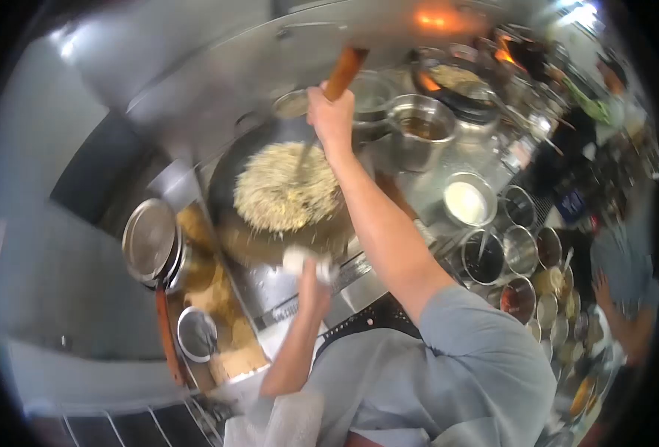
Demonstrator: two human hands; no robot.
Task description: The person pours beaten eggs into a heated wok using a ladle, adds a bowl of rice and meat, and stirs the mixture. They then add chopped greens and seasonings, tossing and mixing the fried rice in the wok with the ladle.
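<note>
A large dark wok (229, 175) holds a heap of pale fried food (281, 186) with yellow bits, too blurred to tell rice from short noodles. My right hand (332, 119) grips the wooden handle (346, 71) of a long cooking tool over the wok's far right side. The tool's lower end goes into the food, so its head is hidden. My left hand (314, 287), smeared by motion, is closed on a white cloth (297, 261) at the wok's near rim. Whether the cloth touches the rim I cannot tell.
Left of the wok, a round strainer (149, 240) with a wooden handle rests on a metal pot. Below it sits a small metal bowl (197, 334). To the right stand a steel pot (421, 130), a container of white contents (466, 203) and several sauce tins. Another person (624, 276) is at far right.
</note>
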